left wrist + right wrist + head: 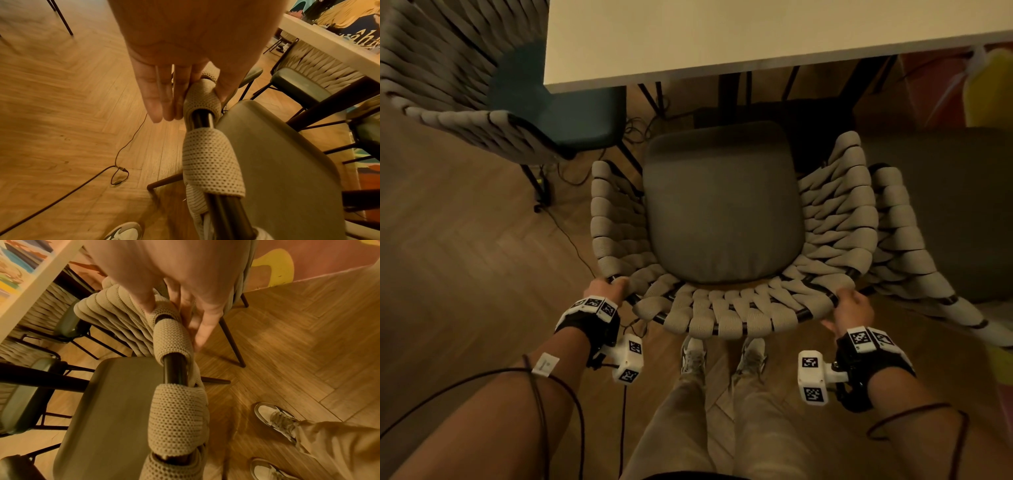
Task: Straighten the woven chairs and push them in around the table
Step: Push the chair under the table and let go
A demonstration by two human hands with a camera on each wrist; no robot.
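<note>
Standing at the back of the woven chair point(722, 219), both shoes just behind its curved backrest rail point(726, 325). Left hand point(607, 291) grasping the left end of that rail, thumb over the woven wrap and fingers down the outer side, as the left wrist view shows point(164, 97); a clasp with fairly straight fingers, not a tight one. Right hand point(854, 308) grasping the right end of the rail in the same way, fingers point(203, 327) running down behind the padded weave. Beyond the rail, grey seat cushion point(722, 205) wholly outside the worktop point(756, 37), its front edge near the worktop edge but not under it, and looking slightly skewed to it. Left of the chair, a second woven chair point(458, 96) angled, its dark seat partly under the worktop corner; right of the chair, a third one point(904, 240) close alongside, the two woven sides almost touching. Thin cable point(571, 236) trailing on the floor left of the chair. Likely trouble on pushing in: right armrest snagging the neighbouring weave, a leg catching the cable, or a loose clasp letting the chair swing crooked
</note>
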